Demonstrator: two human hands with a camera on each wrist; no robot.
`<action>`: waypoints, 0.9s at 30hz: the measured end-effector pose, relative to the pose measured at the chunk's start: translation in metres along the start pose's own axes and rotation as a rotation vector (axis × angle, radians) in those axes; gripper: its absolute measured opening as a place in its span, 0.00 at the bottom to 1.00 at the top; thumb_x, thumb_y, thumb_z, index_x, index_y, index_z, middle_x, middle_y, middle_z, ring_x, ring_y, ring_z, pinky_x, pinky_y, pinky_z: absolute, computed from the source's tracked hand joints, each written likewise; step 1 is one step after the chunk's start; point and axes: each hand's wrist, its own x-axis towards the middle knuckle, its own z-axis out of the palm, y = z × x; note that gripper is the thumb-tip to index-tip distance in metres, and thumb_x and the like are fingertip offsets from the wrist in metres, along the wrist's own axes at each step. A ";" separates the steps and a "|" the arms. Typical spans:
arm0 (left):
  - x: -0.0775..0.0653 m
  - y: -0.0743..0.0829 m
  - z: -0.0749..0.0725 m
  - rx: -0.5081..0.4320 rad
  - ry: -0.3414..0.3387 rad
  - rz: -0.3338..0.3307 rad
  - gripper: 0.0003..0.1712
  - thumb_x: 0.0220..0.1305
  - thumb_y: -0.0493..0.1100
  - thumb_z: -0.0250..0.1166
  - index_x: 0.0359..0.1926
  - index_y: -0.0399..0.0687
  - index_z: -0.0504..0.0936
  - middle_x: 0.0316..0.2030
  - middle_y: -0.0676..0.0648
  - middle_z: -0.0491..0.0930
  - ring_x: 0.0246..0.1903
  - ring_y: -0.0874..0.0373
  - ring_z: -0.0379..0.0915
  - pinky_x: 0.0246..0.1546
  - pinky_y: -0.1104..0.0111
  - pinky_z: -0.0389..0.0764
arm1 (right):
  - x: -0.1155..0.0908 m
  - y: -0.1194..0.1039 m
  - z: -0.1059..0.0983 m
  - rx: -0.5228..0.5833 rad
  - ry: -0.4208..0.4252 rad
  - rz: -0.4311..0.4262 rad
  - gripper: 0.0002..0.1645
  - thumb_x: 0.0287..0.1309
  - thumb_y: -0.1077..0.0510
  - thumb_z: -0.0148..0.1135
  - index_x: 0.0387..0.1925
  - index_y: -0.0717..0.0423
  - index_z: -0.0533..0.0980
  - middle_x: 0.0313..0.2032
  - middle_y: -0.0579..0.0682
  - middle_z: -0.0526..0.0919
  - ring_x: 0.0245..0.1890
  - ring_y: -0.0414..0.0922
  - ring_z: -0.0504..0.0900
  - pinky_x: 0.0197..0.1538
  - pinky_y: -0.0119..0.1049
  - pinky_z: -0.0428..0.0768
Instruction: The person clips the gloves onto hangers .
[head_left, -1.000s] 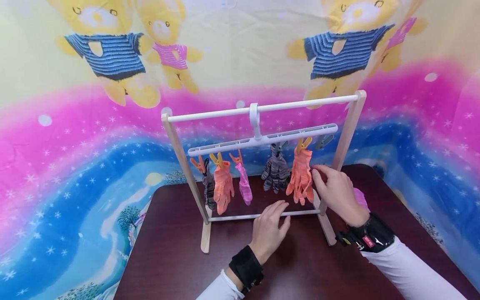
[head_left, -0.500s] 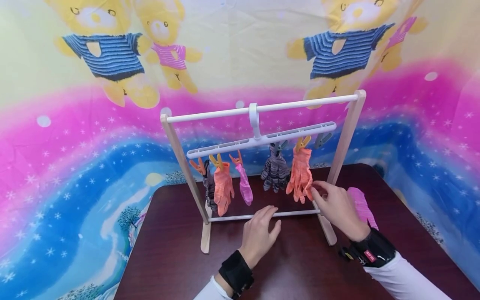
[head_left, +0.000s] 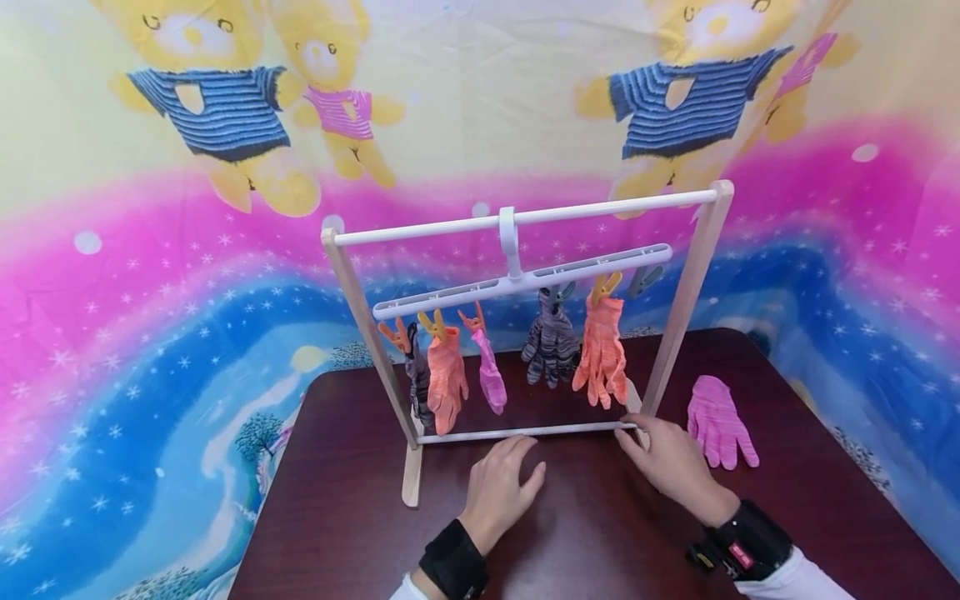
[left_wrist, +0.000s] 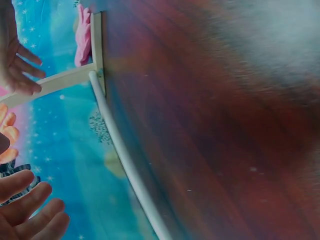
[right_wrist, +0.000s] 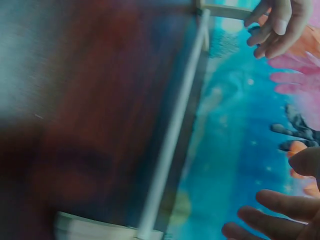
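Note:
My left hand (head_left: 501, 487) hovers in front of the rack's lower bar, its fingers loosely extended and holding nothing. Near the foot of the right post, my right hand (head_left: 669, 462) is also relaxed, with nothing in its grasp. Behind it an orange glove (head_left: 602, 350) hangs from a yellow clothespin (head_left: 606, 286). A grey-black glove (head_left: 552, 342) hangs to its left. Another orange glove (head_left: 447, 379), a dark glove (head_left: 417, 379) and a narrow pink glove (head_left: 491, 375) hang on the left half. To the right of my right hand, a pink glove (head_left: 712, 417) lies on the table.
A white hanger (head_left: 465, 292) hooks over the top bar (head_left: 622, 204) of a wooden rack and tilts up to the right. A grey clothespin (head_left: 647, 281) at its right end holds nothing. The dark table (head_left: 330, 500) meets a printed cloth backdrop.
My right hand has left the right orange glove and moved down, uncovering the pink glove on the table. My left hand has drawn back down and to the left.

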 end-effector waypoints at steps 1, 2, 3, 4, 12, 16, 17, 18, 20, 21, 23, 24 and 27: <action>-0.002 -0.002 0.001 0.002 -0.003 -0.003 0.19 0.62 0.52 0.69 0.53 0.54 0.86 0.51 0.52 0.87 0.51 0.59 0.84 0.42 0.63 0.85 | -0.003 0.001 0.003 -0.006 -0.015 0.005 0.18 0.63 0.50 0.67 0.48 0.56 0.84 0.20 0.44 0.78 0.26 0.44 0.81 0.25 0.38 0.71; -0.004 -0.003 0.002 0.003 -0.005 -0.006 0.19 0.61 0.52 0.69 0.52 0.54 0.86 0.50 0.52 0.87 0.50 0.59 0.84 0.41 0.63 0.85 | -0.006 0.002 0.006 -0.014 -0.027 0.010 0.18 0.63 0.49 0.67 0.48 0.56 0.84 0.19 0.43 0.76 0.26 0.43 0.80 0.26 0.38 0.72; -0.006 -0.005 0.002 0.003 -0.008 -0.008 0.19 0.61 0.52 0.70 0.52 0.54 0.86 0.50 0.52 0.87 0.50 0.58 0.84 0.41 0.63 0.85 | -0.008 0.004 0.008 -0.020 -0.030 0.014 0.18 0.62 0.49 0.67 0.49 0.56 0.84 0.20 0.44 0.78 0.28 0.45 0.82 0.27 0.39 0.74; -0.008 -0.006 0.003 0.004 -0.009 -0.007 0.19 0.61 0.52 0.70 0.52 0.54 0.86 0.49 0.52 0.87 0.49 0.58 0.85 0.41 0.63 0.85 | -0.011 0.005 0.011 -0.028 -0.037 0.018 0.19 0.62 0.49 0.67 0.49 0.56 0.84 0.22 0.46 0.80 0.29 0.46 0.83 0.27 0.41 0.75; -0.015 -0.010 0.009 0.010 -0.026 -0.004 0.20 0.61 0.51 0.69 0.52 0.52 0.86 0.49 0.52 0.87 0.50 0.58 0.84 0.44 0.64 0.85 | -0.025 0.013 0.020 -0.038 -0.062 0.025 0.19 0.61 0.50 0.67 0.49 0.58 0.84 0.48 0.57 0.88 0.45 0.56 0.88 0.38 0.53 0.82; -0.015 -0.008 0.011 0.010 -0.022 0.012 0.20 0.60 0.51 0.70 0.52 0.51 0.86 0.49 0.52 0.87 0.50 0.58 0.84 0.45 0.64 0.85 | -0.026 0.016 0.020 -0.043 -0.061 0.039 0.20 0.61 0.50 0.68 0.49 0.58 0.84 0.49 0.57 0.88 0.42 0.53 0.87 0.34 0.48 0.81; -0.015 -0.008 0.011 0.010 -0.024 0.015 0.20 0.60 0.51 0.70 0.52 0.51 0.86 0.49 0.52 0.87 0.50 0.58 0.84 0.45 0.64 0.85 | -0.027 0.017 0.020 -0.044 -0.065 0.046 0.20 0.61 0.50 0.68 0.49 0.58 0.84 0.49 0.57 0.88 0.39 0.52 0.86 0.32 0.46 0.80; -0.015 -0.007 0.011 0.007 -0.029 0.016 0.20 0.60 0.51 0.70 0.52 0.51 0.86 0.49 0.52 0.87 0.50 0.58 0.84 0.45 0.64 0.85 | -0.027 0.018 0.020 -0.042 -0.069 0.054 0.20 0.61 0.50 0.68 0.49 0.58 0.84 0.49 0.57 0.88 0.37 0.50 0.85 0.30 0.44 0.79; -0.015 -0.005 0.012 0.002 -0.040 0.018 0.21 0.60 0.51 0.70 0.53 0.52 0.85 0.49 0.52 0.87 0.50 0.58 0.84 0.45 0.64 0.84 | -0.028 0.019 0.019 -0.043 -0.076 0.067 0.20 0.61 0.49 0.68 0.49 0.58 0.84 0.49 0.57 0.87 0.36 0.48 0.84 0.28 0.42 0.77; -0.015 -0.004 0.013 -0.001 -0.046 0.020 0.21 0.60 0.51 0.70 0.53 0.51 0.85 0.49 0.52 0.87 0.49 0.58 0.84 0.45 0.64 0.84 | -0.028 0.020 0.019 -0.042 -0.080 0.073 0.20 0.61 0.49 0.68 0.49 0.58 0.84 0.49 0.58 0.87 0.35 0.48 0.84 0.28 0.42 0.77; -0.016 -0.002 0.014 -0.003 -0.058 0.024 0.21 0.60 0.51 0.70 0.53 0.52 0.85 0.49 0.52 0.87 0.50 0.58 0.84 0.46 0.64 0.84 | -0.029 0.022 0.019 -0.040 -0.082 0.079 0.20 0.61 0.49 0.68 0.49 0.58 0.84 0.49 0.58 0.87 0.37 0.51 0.85 0.30 0.44 0.79; -0.016 -0.001 0.015 -0.002 -0.062 0.028 0.21 0.61 0.52 0.70 0.54 0.52 0.85 0.49 0.52 0.87 0.50 0.58 0.84 0.46 0.64 0.84 | -0.030 0.023 0.019 -0.039 -0.077 0.078 0.20 0.61 0.49 0.68 0.49 0.58 0.84 0.49 0.59 0.87 0.40 0.53 0.86 0.31 0.46 0.80; -0.017 0.002 0.017 0.003 -0.070 0.042 0.21 0.61 0.52 0.69 0.54 0.52 0.85 0.49 0.52 0.87 0.50 0.58 0.83 0.45 0.65 0.84 | -0.031 0.026 0.018 -0.032 -0.060 0.078 0.19 0.61 0.49 0.68 0.48 0.57 0.84 0.49 0.59 0.87 0.43 0.56 0.87 0.34 0.50 0.81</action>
